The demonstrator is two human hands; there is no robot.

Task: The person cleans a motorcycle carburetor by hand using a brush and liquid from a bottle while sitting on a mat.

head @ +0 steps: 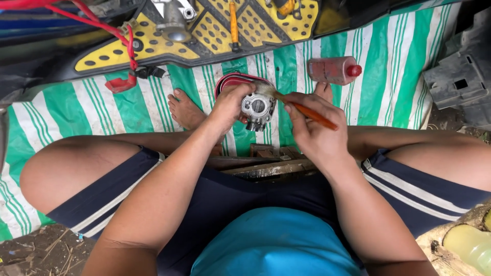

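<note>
A small silver cast-metal engine part (258, 108) is gripped in the left hand (230, 105) above a red shallow dish (230, 81) while an orange-handled brush (302, 109), clamped in the right hand (312, 130), is worked over it, so brushing seems underway, with turning the part likely needed for uncleaned faces.

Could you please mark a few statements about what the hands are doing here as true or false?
1. The left hand holds a small metal engine part. True.
2. The right hand holds a screwdriver. False: it holds an orange-handled brush, bristles on the part.
3. A red bowl lies beneath the part. True.
4. The red-capped bottle stands upright. False: it lies on its side on the striped sheet.
</note>
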